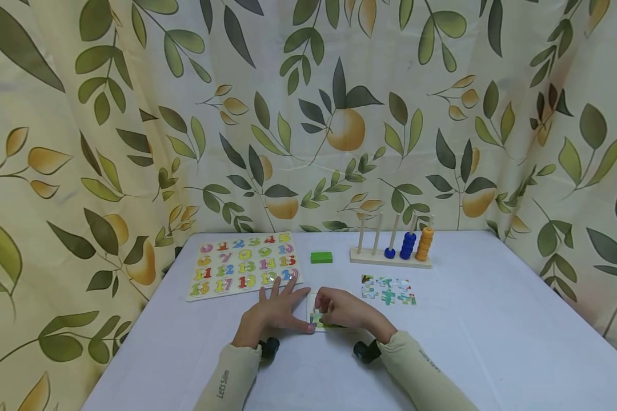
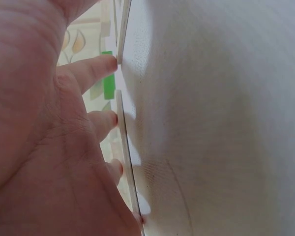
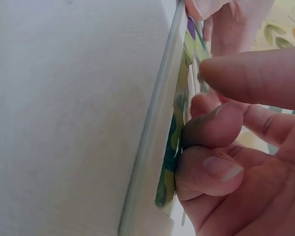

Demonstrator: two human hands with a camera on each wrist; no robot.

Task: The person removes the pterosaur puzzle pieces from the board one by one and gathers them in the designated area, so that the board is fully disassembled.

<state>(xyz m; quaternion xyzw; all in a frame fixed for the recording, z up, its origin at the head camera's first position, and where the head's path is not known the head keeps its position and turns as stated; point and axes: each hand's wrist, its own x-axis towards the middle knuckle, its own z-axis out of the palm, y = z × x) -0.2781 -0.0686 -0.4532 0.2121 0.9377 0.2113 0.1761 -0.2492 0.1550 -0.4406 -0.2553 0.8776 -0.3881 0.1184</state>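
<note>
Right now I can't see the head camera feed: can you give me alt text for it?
Two hands meet over a small jigsaw tray on a white table: the left hand lies flat with fingers spread, the right hand curls onto a piece. Behind lie loose puzzle pieces, a number board, a green block and a peg rack with rings.

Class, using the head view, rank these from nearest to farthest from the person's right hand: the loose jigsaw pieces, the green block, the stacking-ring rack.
1. Loose jigsaw pieces, just right of the right hand.
2. Green block, behind it.
3. Stacking-ring rack, back right.
</note>
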